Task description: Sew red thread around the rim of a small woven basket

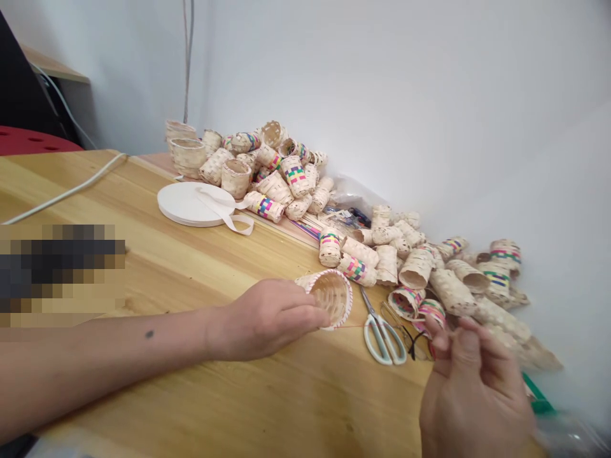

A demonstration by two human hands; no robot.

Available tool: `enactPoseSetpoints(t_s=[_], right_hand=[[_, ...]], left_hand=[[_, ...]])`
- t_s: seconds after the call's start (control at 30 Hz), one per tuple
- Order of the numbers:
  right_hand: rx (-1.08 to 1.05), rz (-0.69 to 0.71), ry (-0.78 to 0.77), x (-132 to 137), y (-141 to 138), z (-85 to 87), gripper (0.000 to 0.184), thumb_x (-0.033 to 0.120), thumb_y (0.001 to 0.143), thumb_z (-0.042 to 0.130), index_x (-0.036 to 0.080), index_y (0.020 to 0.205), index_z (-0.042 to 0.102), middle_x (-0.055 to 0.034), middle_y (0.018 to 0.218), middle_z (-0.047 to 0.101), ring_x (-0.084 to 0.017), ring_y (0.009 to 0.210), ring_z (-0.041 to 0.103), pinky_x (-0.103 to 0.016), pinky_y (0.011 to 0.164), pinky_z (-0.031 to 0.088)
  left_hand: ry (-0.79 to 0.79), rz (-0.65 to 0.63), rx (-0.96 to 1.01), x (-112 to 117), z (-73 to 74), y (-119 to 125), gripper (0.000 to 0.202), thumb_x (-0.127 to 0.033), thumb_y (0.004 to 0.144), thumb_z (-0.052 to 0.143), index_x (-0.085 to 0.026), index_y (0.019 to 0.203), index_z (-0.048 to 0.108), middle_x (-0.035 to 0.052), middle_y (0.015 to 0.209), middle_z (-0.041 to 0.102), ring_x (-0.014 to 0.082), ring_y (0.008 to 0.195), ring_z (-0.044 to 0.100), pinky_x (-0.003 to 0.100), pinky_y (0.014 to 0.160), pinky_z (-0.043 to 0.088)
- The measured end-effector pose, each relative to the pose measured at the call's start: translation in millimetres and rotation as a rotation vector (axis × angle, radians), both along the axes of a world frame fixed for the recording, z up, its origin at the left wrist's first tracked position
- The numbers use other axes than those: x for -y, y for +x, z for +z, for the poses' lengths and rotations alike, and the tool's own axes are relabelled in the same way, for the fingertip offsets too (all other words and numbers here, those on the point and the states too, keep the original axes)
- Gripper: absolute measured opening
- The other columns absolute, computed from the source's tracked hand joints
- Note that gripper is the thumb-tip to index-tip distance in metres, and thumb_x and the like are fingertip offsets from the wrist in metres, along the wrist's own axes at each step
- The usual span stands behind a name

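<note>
My left hand [267, 318] is closed around a small woven basket [334, 296], whose open mouth faces me. Red-and-white stitching or binding runs round the basket's rim. From the rim a thin red thread [356, 326] stretches right, toward my right hand [477, 381]. That hand is raised, thumb and fingers pinched together on the thread; whether a needle is in them too, I cannot tell. Between the hands lie scissors [386, 337] with white handles, blades pointing away, and beside them a pair of eyeglasses [414, 346], partly covered.
Many small woven baskets [274, 187] are heaped along the wall, some with coloured bands. A roll of white ribbon [191, 205] lies flat on the wooden table [214, 394], its end loose. A white cable [71, 191] crosses the left side. Something green [539, 397] shows behind my right hand.
</note>
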State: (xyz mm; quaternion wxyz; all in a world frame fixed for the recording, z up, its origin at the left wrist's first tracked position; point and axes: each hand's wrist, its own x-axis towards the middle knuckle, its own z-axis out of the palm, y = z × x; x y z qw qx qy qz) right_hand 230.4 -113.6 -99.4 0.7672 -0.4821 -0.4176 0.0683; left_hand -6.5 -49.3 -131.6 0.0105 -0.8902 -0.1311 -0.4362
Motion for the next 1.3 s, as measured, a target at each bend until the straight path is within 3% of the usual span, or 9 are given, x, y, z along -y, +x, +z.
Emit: enactPoseSetpoints(t_s=[0.07,0.13,0.2,0.3,0.47,0.63,1.3], right_hand=[[0.212,-0.044,-0.151,4.7,-4.3,-8.0,0.019,0.033,0.083,0.067,0.021,0.099,0.066,0.0011,0.075,0.060,-0.015,0.072,0.060,-0.032,0.077,0.049],[0.511,0.000,-0.251,10.6,-11.0,-14.0,0.018,0.032,0.085,0.064,0.023,0.100,0.067,-0.0007,0.076,0.062,-0.016,0.072,0.061,-0.028,0.068,0.048],[0.767,0.112,-0.223,15.5,-20.2,-17.5,0.012,0.028,0.088,0.060,0.024,0.096,0.068,-0.0015,0.078,0.063,-0.016,0.069,0.060,-0.026,0.064,0.048],[0.931,0.218,-0.166,17.3,-34.0,-19.1,0.011,0.019,0.090,0.056,0.023,0.093,0.066,-0.0016,0.080,0.064,-0.015,0.072,0.062,-0.023,0.064,0.049],[0.978,0.254,-0.156,10.6,-43.3,-18.0,0.012,0.014,0.090,0.054,0.019,0.094,0.064,-0.0028,0.081,0.064,-0.014,0.074,0.063,-0.021,0.065,0.050],[0.989,0.248,-0.159,8.4,-44.5,-18.4,0.012,0.013,0.090,0.054,0.017,0.096,0.064,-0.0028,0.079,0.062,-0.013,0.072,0.062,-0.020,0.064,0.048],[0.983,0.261,-0.231,3.6,-50.4,-22.4,0.011,0.017,0.091,0.054,0.016,0.095,0.064,-0.0006,0.073,0.057,-0.012,0.067,0.057,-0.021,0.062,0.044]], left_hand=[[-0.075,-0.032,0.002,0.1,1.6,0.3,0.015,-0.015,0.091,0.045,-0.016,0.099,0.059,0.0059,0.083,0.066,0.0143,0.072,0.058,0.024,0.065,0.043],[-0.157,-0.071,0.025,0.1,3.7,0.6,0.018,-0.015,0.092,0.045,-0.016,0.101,0.061,0.0064,0.086,0.066,0.0136,0.075,0.059,0.023,0.066,0.044],[-0.237,-0.108,0.057,0.0,5.3,1.2,0.020,-0.015,0.093,0.045,-0.016,0.103,0.062,0.0068,0.090,0.067,0.0126,0.077,0.060,0.021,0.066,0.044],[-0.354,-0.126,0.088,-0.4,6.7,2.2,0.021,-0.016,0.093,0.045,-0.016,0.103,0.064,0.0065,0.094,0.067,0.0121,0.083,0.061,0.019,0.071,0.044],[-0.522,-0.082,0.048,-1.4,12.6,2.5,0.019,-0.020,0.093,0.046,-0.017,0.098,0.064,0.0027,0.097,0.066,0.0121,0.088,0.059,0.020,0.078,0.042],[-0.646,-0.018,-0.051,-1.7,23.7,0.7,0.018,-0.019,0.092,0.046,-0.018,0.092,0.064,0.0007,0.094,0.065,0.0128,0.085,0.057,0.020,0.072,0.040],[-0.629,0.024,-0.056,-3.5,24.8,1.2,0.015,-0.019,0.091,0.045,-0.017,0.086,0.059,-0.0015,0.081,0.060,0.0128,0.077,0.053,0.021,0.068,0.037]])
